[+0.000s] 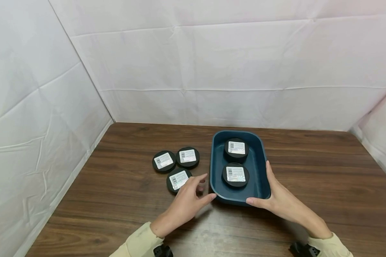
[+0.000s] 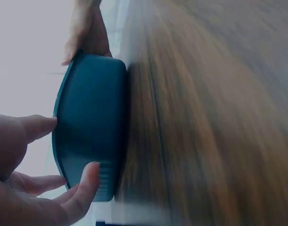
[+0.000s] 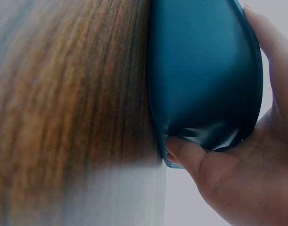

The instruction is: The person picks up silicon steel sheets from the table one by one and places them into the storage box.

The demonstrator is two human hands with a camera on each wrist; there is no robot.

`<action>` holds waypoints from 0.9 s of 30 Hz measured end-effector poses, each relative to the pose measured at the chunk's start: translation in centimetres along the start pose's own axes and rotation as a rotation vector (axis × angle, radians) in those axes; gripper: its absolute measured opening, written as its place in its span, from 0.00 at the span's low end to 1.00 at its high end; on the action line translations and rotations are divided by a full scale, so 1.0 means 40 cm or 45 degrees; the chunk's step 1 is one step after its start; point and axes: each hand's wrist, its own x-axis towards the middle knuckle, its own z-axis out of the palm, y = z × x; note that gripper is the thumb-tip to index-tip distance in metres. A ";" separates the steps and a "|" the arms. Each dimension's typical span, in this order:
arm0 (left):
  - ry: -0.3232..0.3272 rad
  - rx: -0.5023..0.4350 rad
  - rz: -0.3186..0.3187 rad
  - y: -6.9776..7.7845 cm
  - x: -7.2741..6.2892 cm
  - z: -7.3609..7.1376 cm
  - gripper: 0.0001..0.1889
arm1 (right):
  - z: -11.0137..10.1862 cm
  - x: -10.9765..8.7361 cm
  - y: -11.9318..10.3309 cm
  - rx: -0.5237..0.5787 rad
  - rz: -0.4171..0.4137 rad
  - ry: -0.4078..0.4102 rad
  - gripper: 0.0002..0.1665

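Note:
A dark blue rectangular tray (image 1: 217, 191) stands on the table. Two round black disc-shaped items (image 1: 235, 175) with white barcode labels lie inside it, one behind the other. My right hand (image 1: 284, 201) grips the tray's front right corner, thumb at the front rim and fingers along the right side. In the right wrist view its fingers curl against the tray's outer wall (image 3: 205, 70). My left hand (image 1: 186, 201) is at the front left corner, thumb tip right at the rim and fingers loosely bent beside the left wall.
Three more labelled black discs (image 1: 164, 161) lie grouped on the brown wooden table (image 1: 122, 200), left of the tray. The nearest disc (image 1: 178, 179) is partly hidden behind my left hand. White cloth walls (image 1: 193, 71) border the table at the back and sides.

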 end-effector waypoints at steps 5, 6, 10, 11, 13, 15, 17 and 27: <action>0.053 0.167 0.018 -0.015 -0.013 -0.017 0.33 | -0.002 -0.001 -0.002 0.000 0.005 -0.012 0.80; 0.064 0.206 0.019 -0.018 -0.015 -0.020 0.33 | -0.003 -0.001 -0.002 -0.001 0.005 -0.012 0.80; 0.127 0.365 0.027 -0.028 -0.021 -0.040 0.33 | -0.003 -0.002 -0.001 0.005 0.005 -0.016 0.79; 0.150 0.395 0.030 -0.031 -0.022 -0.047 0.33 | -0.002 -0.002 -0.001 0.007 0.006 -0.017 0.79; 0.196 0.440 0.041 -0.036 -0.024 -0.060 0.34 | -0.002 -0.002 0.000 0.011 0.007 -0.019 0.79; 0.236 0.473 0.053 -0.044 -0.026 -0.073 0.34 | -0.002 -0.002 -0.001 0.011 0.007 -0.021 0.79; 0.258 0.499 0.051 -0.051 -0.027 -0.082 0.34 | -0.002 -0.001 -0.001 0.009 0.006 -0.018 0.79; 0.367 0.647 0.124 -0.086 -0.026 -0.102 0.43 | -0.002 -0.001 -0.002 0.003 0.002 -0.019 0.78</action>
